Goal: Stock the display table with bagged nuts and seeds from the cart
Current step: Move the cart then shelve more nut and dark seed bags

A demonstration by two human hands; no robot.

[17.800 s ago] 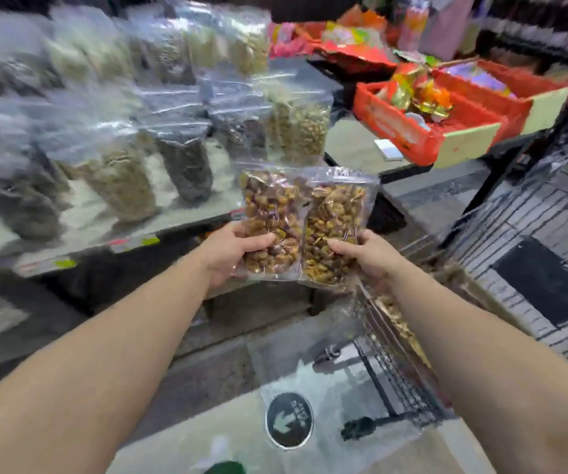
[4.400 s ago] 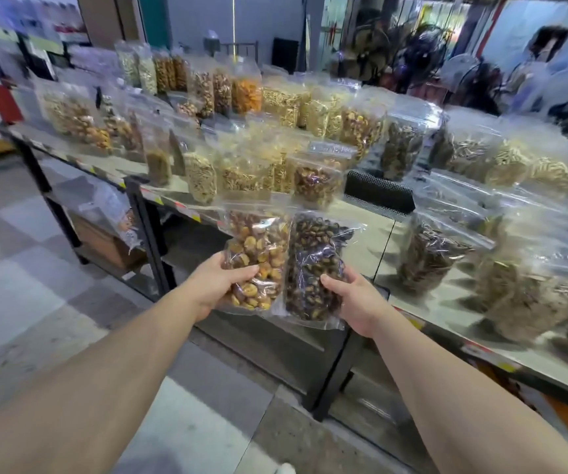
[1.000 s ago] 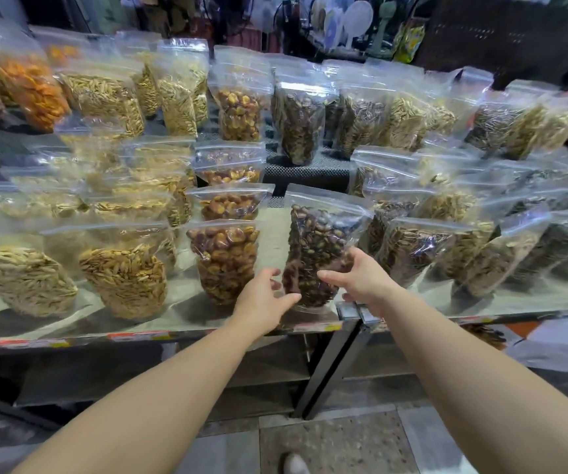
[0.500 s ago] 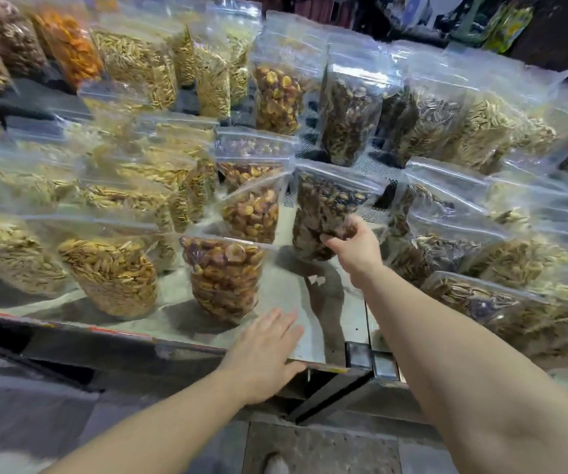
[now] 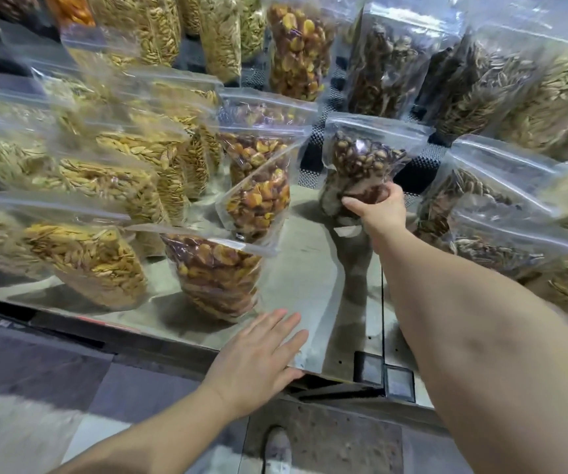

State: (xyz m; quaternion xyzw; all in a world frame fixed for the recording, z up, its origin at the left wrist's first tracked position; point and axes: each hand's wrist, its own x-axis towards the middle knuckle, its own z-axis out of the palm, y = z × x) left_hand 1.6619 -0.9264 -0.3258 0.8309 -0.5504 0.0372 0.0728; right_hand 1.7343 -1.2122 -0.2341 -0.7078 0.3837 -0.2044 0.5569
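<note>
My right hand point(image 5: 376, 210) grips the lower part of a clear bag of dark brown nuts point(image 5: 361, 162), which stands upright on the display table point(image 5: 310, 268), well back from the front edge. My left hand point(image 5: 258, 357) lies flat and empty on the table's front edge, fingers spread. Just left of it stands a bag of reddish-yellow nuts point(image 5: 214, 268), and behind that a second such bag point(image 5: 258, 196) leans to the left. The cart is out of view.
Rows of clear bags fill the table: pale seeds point(image 5: 84, 261) at the left, striped seeds point(image 5: 481, 206) at the right, taller bags point(image 5: 296, 46) along the back. A bare strip of tabletop runs between the two nut columns. My shoe point(image 5: 277, 449) shows on the floor below.
My right hand has pushed the dark nut bag further back on the table. My left hand stays flat on the front edge. The view has moved closer to the table.
</note>
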